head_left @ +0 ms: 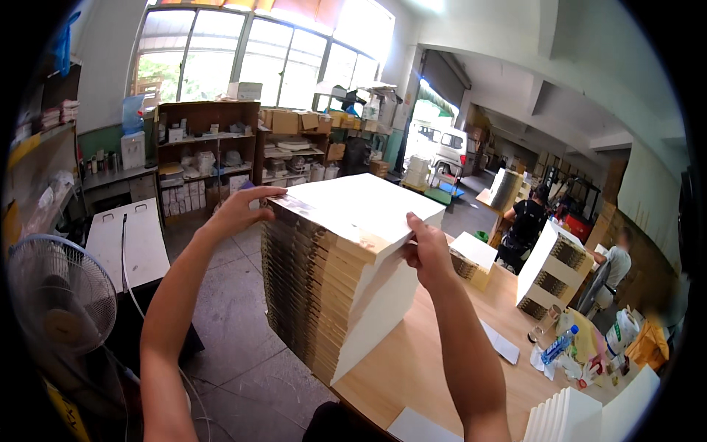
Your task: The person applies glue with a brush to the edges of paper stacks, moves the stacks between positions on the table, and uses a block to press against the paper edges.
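Presently, a tall block-shaped stack of white-topped, cream-and-dark-edged layers stands at the left edge of a pale wood-grain table. Right bare hand: thumb above, fingers curled below, clamped on the stack's top right edge. Left bare hand: at its left top corner, thumb and forefinger apart; grip cannot be told.

I am in a workshop, close to a small factory floor. Tall stacks of white-topped layers stand on the wooden bench below and beyond my right hand. Past it I see two people and a red forklift. Ahead of my hands, a roll-up shutter opens toward a white vehicle. Loaded shelves stand beyond my left hand, above a grey slab floor.
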Available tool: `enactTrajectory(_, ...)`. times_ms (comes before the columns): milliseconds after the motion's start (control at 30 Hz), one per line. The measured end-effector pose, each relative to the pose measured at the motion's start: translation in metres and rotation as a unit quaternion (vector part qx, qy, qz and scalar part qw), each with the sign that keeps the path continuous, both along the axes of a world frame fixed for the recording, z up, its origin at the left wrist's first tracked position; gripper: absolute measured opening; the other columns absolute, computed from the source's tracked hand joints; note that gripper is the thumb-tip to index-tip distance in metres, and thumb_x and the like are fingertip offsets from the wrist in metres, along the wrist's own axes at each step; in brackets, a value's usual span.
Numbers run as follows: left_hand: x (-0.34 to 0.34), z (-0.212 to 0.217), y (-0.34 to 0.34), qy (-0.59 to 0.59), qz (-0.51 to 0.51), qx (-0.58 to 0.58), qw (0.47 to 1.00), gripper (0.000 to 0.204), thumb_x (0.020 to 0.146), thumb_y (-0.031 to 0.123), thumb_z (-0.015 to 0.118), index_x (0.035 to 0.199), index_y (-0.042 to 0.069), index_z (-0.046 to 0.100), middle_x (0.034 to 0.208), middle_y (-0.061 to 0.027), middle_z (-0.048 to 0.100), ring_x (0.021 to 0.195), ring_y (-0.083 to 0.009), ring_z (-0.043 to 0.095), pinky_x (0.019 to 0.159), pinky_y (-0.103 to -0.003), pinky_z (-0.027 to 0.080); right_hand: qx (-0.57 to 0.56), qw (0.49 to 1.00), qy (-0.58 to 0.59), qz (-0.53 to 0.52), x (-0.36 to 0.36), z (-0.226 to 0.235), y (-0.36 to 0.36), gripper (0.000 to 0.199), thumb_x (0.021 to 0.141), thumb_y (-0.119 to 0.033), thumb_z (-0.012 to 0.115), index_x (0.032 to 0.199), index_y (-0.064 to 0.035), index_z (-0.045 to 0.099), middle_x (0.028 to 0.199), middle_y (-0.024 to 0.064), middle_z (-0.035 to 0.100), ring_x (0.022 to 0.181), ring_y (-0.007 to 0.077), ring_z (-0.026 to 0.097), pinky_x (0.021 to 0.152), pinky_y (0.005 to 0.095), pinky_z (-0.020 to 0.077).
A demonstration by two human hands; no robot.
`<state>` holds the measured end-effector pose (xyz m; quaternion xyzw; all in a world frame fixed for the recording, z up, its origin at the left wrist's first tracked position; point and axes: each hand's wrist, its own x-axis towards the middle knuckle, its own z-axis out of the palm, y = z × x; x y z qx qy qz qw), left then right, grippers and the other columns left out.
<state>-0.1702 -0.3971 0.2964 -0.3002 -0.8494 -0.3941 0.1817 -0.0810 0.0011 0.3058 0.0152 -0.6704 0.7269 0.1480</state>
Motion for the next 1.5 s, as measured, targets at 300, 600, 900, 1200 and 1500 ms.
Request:
enactTrajectory(300,-0.004,-0.015,0.007,-0.104,-0.086,0.196,0.971,0.055,0.097,0.007,0.065,0.152,0.011,0.058,0.148,-0.0090,0.060,0.137,-0.0225,0.053,0.117,-0.037,0.042,0.041,0.993,-0.030,0.111,0.007,0.012,0.014,0.040,0.104,-0.040,0.068,0.106,-0.0001,0.065,0.091,0.0092,0.073,0.055,0.0066,0.048,0.047,0.0248,0.0355)
enactTrajectory(600,-0.022,-0.048,0.022,0.043,0.019,0.285,0.957,0.074,0.095,0.047,0.078,0.155,0.015,0.050,0.144,-0.0107,0.061,0.125,-0.0230,0.060,0.102,-0.037,0.049,0.177,0.966,-0.024,-0.189,0.242,-0.145,0.120,0.026,0.103,-0.013,0.065,0.121,0.0037,0.072,0.085,0.0106,0.078,0.075,0.0125,0.071,0.065,0.0280,0.0555)
enactTrajectory(900,0.050,-0.433,0.011,-0.163,0.263,0.371,0.876,0.034,0.105,0.029,0.064,0.133,0.009,0.064,0.121,-0.0107,0.071,0.099,-0.0210,0.067,0.082,-0.033,0.055,0.475,0.728,-0.146,-0.473,0.487,-0.344,0.192,0.017,0.096,-0.011,0.070,0.109,-0.0008,0.072,0.109,0.0159,0.075,0.101,0.0381,0.070,0.090,0.0451,0.0560)
enactTrajectory(1200,0.238,-0.495,0.198,-0.457,0.208,0.416,0.758,0.040,0.107,0.014,0.056,0.147,0.008,0.057,0.137,-0.0150,0.067,0.115,-0.0269,0.066,0.095,-0.034,0.055,0.478,0.656,-0.054,-0.582,0.491,-0.367,0.191,0.010,0.095,-0.008,0.068,0.104,-0.0037,0.070,0.104,0.0130,0.074,0.098,0.0361,0.069,0.087,0.0466,0.0539)
enactTrajectory(1500,0.191,-0.471,0.181,-0.485,0.126,0.305,0.810,0.055,0.109,0.029,0.047,0.159,0.005,0.045,0.156,-0.0170,0.054,0.139,-0.0314,0.053,0.117,-0.042,0.043,0.404,0.689,0.000,-0.602,0.494,-0.361,0.194,0.006,0.090,-0.005,0.070,0.096,-0.0028,0.070,0.099,0.0125,0.073,0.095,0.0335,0.070,0.086,0.0457,0.0556)
